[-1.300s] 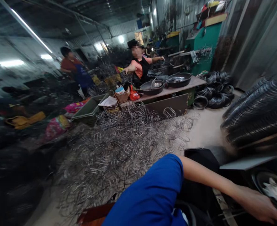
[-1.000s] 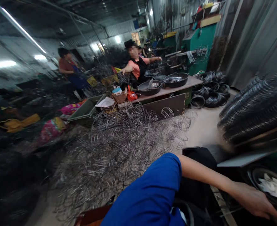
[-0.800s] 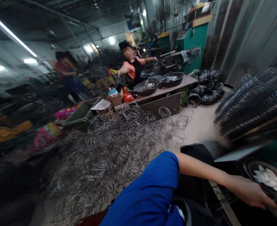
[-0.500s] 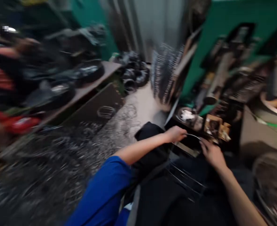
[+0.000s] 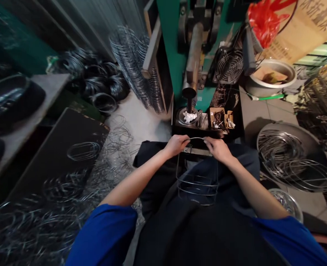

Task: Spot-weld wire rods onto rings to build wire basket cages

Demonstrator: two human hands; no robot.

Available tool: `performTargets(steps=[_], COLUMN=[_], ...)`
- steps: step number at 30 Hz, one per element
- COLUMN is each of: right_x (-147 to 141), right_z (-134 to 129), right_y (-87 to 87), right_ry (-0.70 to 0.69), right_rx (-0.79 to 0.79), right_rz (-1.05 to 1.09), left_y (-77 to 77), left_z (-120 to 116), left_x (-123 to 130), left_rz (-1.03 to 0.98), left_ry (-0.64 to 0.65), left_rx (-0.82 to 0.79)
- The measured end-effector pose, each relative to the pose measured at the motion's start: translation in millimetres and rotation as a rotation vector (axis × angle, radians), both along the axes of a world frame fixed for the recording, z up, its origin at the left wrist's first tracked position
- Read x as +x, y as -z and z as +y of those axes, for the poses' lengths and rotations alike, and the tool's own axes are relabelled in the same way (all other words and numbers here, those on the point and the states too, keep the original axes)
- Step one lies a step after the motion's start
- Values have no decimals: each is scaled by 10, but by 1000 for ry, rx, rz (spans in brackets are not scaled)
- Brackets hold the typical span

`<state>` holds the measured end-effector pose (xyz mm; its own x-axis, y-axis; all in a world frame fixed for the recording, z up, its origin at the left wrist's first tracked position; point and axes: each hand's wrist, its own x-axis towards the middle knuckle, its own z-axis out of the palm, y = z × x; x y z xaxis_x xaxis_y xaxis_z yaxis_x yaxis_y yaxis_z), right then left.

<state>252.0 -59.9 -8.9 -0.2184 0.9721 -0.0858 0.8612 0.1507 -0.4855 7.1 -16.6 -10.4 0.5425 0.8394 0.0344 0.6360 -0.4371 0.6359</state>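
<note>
A wire frame shaped like a small basket [image 5: 198,183] hangs over my lap, its curved top wire held between both hands. My left hand [image 5: 177,145] pinches the wire's left end, fingers closed. On the other side my right hand [image 5: 218,148] grips the same wire, thumb and fingers pressed together. The lower rings of the frame are close to my dark apron. Just beyond my hands stands a green machine [image 5: 166,26] with a thick metal arm [image 5: 194,62] pointing down at a round dish [image 5: 181,117] holding a crumpled white piece.
Stacked wire rings [image 5: 130,62] lean beside the machine. Coiled wire [image 5: 105,101] lies on the floor behind, and loose wire frames [image 5: 55,218] cover the left. At right are a basin of wire parts [image 5: 259,142], a white bucket [image 5: 271,85] and small open boxes [image 5: 218,111].
My view has swung to the right, bringing the machine to the centre. Both hands still hold the wire frame, now in front of the machine.
</note>
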Motion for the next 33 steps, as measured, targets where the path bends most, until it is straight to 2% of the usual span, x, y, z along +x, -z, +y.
performTargets(steps=[9, 18, 25, 27, 33], right_x=[-36, -69, -45, -50, -95], right_z=[38, 61, 133, 137, 150], right_y=[-35, -44, 35, 49, 19], right_ry=[-3, -10, -107, -116, -89], right_rx=[-33, -18, 25, 28, 21], right_rz=[-55, -69, 258, 289, 122], left_y=[19, -19, -120, -142, -196], left_z=[23, -14, -57, -72, -81], left_x=[3, 10, 10, 10, 6], left_rz=[73, 238, 386, 418, 489], left_ry=[-15, -44, -53, -50, -34], left_rx=[16, 26, 17, 17, 25])
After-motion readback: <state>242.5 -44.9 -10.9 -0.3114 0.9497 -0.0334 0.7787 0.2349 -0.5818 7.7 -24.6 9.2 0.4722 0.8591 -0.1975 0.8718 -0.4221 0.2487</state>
